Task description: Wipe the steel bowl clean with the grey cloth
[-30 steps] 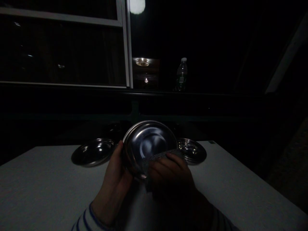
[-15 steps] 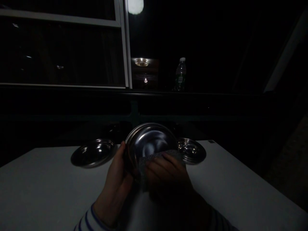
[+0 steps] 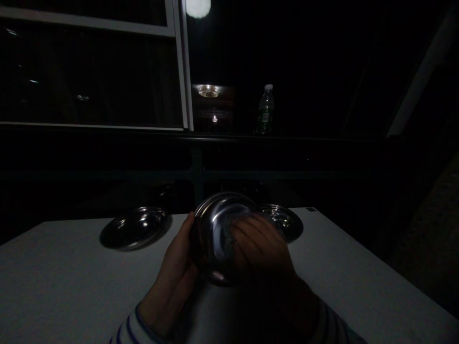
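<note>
The scene is very dark. My left hand (image 3: 175,277) grips the left rim of a shiny steel plate (image 3: 215,224), which it holds tilted up above the white table (image 3: 53,277). Inside the plate my right hand (image 3: 261,248) presses a patterned grey cloth (image 3: 233,220) against the metal, fingers bent over it. Both wrists show striped sleeves.
Another steel plate (image 3: 134,227) lies on the table to the left, and a stack of steel plates (image 3: 283,220) lies to the right behind my right hand. A plastic water bottle (image 3: 265,109) stands on a dark ledge behind, beside a window frame (image 3: 181,67).
My right hand has slid the cloth from the plate's lower edge up into its middle. The plate has sunk a little and tilted flatter.
</note>
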The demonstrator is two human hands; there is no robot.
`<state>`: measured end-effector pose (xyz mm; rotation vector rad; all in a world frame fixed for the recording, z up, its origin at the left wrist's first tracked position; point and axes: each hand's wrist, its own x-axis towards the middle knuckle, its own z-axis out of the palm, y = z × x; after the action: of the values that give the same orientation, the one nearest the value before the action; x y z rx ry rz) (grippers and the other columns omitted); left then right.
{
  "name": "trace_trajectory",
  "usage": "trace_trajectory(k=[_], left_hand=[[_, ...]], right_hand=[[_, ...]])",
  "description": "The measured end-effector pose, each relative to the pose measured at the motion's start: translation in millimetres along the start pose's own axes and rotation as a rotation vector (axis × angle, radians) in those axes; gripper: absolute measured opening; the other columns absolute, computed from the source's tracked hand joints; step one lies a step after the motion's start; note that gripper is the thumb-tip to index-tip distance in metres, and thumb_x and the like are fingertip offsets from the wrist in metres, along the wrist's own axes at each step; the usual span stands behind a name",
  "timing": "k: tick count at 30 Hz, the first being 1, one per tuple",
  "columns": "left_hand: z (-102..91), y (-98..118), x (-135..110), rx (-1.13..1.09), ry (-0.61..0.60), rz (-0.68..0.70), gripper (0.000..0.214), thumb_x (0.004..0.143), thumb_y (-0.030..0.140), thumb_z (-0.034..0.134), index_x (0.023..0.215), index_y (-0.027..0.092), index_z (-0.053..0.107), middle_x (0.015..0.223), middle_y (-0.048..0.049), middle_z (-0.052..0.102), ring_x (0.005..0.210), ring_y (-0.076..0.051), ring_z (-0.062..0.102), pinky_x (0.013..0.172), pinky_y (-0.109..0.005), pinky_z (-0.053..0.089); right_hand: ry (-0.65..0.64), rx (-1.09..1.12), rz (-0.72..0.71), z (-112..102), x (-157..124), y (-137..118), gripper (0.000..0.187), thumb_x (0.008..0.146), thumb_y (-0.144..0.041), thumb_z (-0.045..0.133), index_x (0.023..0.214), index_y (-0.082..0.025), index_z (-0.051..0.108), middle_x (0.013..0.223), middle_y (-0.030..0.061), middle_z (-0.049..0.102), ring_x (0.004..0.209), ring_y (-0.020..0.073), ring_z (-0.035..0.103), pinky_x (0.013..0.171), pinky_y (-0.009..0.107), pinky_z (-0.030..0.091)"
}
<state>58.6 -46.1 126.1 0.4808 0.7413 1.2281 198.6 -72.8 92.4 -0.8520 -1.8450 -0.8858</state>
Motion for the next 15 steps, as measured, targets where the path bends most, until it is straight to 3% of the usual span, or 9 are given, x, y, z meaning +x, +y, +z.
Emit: trace_trajectory(k=[4,9,15], left_hand=[[-1.0,2.8,0.6,0.003,0.008,0.003,0.023,0.084,0.022,0.048,0.069,0.013,0.063,0.057,-0.0017,0.065,0.048,-0.012,0.060,0.048,-0.021,0.049],[-2.0,4.7,1.9,0.020,0.025,0.015,0.022,0.085,0.023,0.047,0.074,0.014,0.064,0.062,-0.0018,0.068,0.052,-0.013,0.062,0.048,-0.022,0.049],[-4.8,4.6,6.5,0.029,0.000,-0.026,0.020,0.084,0.025,0.050,0.071,0.014,0.063,0.058,-0.0011,0.066,0.049,-0.012,0.060,0.049,-0.022,0.048]], right_hand=[[-0.018,0.036,-0.052,0.5,0.1,2.2,0.023,0.084,-0.019,0.041,0.095,-0.014,0.061,0.098,0.0041,0.067,0.095,0.0169,0.059,0.094,0.035,0.041],[-0.001,-0.025,0.044,-2.0,1.1,6.3,0.020,0.080,-0.013,0.046,0.090,-0.010,0.063,0.093,0.0080,0.068,0.090,0.0198,0.060,0.087,0.037,0.046],[-0.038,0.038,-0.035,-1.6,2.8,-0.2,0.025,0.084,-0.019,0.042,0.092,-0.011,0.064,0.097,0.0061,0.068,0.092,0.0188,0.059,0.090,0.036,0.044]])
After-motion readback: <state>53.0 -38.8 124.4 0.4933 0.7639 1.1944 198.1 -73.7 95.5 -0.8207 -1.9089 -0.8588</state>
